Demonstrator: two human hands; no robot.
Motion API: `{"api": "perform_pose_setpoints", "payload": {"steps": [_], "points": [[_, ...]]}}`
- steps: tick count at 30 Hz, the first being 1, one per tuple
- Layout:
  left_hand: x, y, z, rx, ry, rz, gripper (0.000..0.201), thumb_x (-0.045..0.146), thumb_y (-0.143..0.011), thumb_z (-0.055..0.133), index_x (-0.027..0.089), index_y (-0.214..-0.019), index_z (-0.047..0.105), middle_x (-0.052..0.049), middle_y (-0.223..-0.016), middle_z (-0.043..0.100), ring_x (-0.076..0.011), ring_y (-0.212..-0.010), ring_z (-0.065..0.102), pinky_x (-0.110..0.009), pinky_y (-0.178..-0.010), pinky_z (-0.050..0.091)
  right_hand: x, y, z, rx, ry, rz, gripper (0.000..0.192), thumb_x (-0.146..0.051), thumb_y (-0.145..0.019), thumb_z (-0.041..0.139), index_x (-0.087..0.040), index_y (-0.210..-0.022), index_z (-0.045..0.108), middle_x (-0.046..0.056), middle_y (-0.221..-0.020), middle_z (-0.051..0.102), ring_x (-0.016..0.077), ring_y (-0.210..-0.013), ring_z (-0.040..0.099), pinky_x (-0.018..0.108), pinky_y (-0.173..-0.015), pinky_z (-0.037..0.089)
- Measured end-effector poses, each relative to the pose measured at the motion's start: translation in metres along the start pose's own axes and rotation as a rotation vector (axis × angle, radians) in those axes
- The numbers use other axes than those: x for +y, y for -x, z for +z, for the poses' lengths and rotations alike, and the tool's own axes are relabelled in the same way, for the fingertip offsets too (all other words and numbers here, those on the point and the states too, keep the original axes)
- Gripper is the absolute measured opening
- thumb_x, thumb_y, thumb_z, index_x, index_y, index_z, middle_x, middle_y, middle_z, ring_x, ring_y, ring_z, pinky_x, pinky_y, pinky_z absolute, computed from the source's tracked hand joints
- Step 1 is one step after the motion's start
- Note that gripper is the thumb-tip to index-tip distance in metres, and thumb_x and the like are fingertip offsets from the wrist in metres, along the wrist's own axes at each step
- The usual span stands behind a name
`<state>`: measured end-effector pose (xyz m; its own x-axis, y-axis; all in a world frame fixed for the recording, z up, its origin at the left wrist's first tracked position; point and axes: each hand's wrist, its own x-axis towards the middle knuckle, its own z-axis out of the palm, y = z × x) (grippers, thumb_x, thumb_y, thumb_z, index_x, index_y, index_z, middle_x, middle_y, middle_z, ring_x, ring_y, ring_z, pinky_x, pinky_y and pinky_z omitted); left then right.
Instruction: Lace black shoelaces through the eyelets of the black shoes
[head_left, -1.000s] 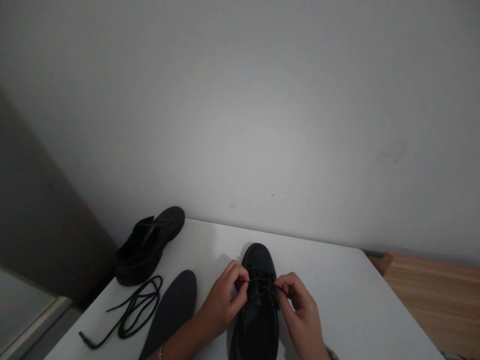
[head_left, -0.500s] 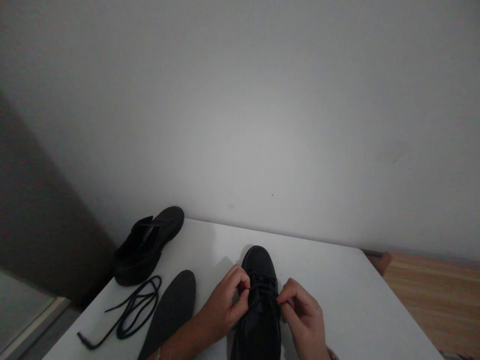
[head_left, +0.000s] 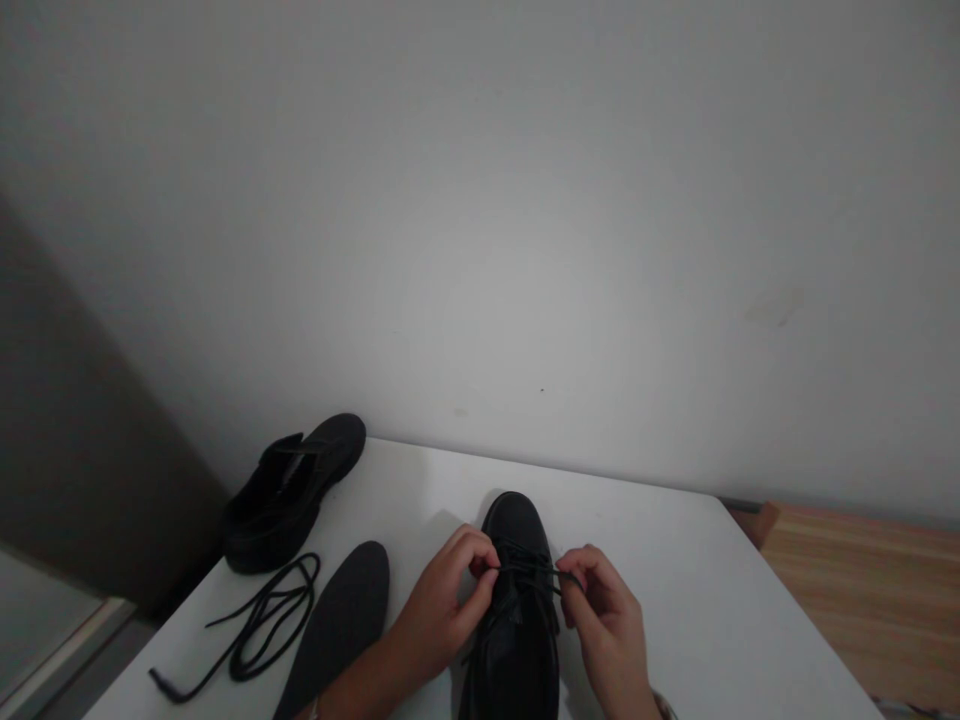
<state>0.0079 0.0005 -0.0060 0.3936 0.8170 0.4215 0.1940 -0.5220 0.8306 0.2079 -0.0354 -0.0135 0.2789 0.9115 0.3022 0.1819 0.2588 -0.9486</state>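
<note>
A black shoe [head_left: 515, 515] stands on the white table with its toe toward the wall. Black shoelace [head_left: 523, 570] crosses over its tongue. At the shoe's left side, my left hand [head_left: 457, 585] pinches a strand of the lace between thumb and forefinger. My right hand [head_left: 606, 615] is on the other side, its fingers closed on lace strands that stretch out from the eyelets. The near end of the shoe runs out of the frame.
A second black shoe [head_left: 330, 455] sits at the table's back left, without a visible crossed lace. A loose black shoelace [head_left: 259, 620] and a dark grey insole [head_left: 352, 590] lie left of my arm. Behind the white table [head_left: 637, 510] is a wall; wooden boards [head_left: 862, 590] lie to the right.
My right hand has lifted slightly and drawn lace strands out to the right, so they now show between hand and shoe. My left hand stays at the lace.
</note>
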Motion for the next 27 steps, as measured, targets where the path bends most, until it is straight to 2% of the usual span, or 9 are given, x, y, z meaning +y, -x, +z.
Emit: {"api": "perform_pose_setpoints", "payload": {"steps": [8, 22, 27], "points": [[0.0029, 0.0000, 0.0004, 0.013, 0.023, -0.001, 0.010, 0.015, -0.095, 0.045, 0.021, -0.094, 0.054, -0.004, -0.091, 0.059, -0.0181, -0.084, 0.058, -0.029, -0.078, 0.046, 0.0025, -0.0012, -0.0006, -0.004, -0.002, 0.015, 0.009, -0.027, -0.083, 0.063, -0.021, -0.079, 0.066, -0.003, -0.063, 0.049, 0.0130, -0.053, 0.045, 0.025, -0.049, 0.035], [0.0030, 0.0015, 0.0022, -0.032, -0.014, -0.102, 0.009, 0.017, -0.091, 0.047, 0.021, -0.085, 0.050, 0.002, -0.074, 0.050, -0.0149, -0.066, 0.049, -0.024, -0.063, 0.041, 0.0028, -0.0010, -0.0013, 0.008, 0.009, 0.005, 0.009, -0.028, -0.083, 0.063, -0.021, -0.080, 0.067, -0.004, -0.062, 0.049, 0.0125, -0.051, 0.044, 0.024, -0.048, 0.035], [0.0044, 0.0017, 0.0015, 0.010, -0.039, -0.052, 0.011, 0.012, -0.088, 0.047, 0.021, -0.089, 0.052, 0.001, -0.079, 0.052, -0.0156, -0.071, 0.051, -0.025, -0.066, 0.042, 0.0006, -0.0009, -0.0009, 0.012, 0.005, 0.003, 0.008, -0.027, -0.082, 0.064, -0.021, -0.078, 0.067, -0.003, -0.062, 0.049, 0.0125, -0.051, 0.044, 0.024, -0.048, 0.035]]}}
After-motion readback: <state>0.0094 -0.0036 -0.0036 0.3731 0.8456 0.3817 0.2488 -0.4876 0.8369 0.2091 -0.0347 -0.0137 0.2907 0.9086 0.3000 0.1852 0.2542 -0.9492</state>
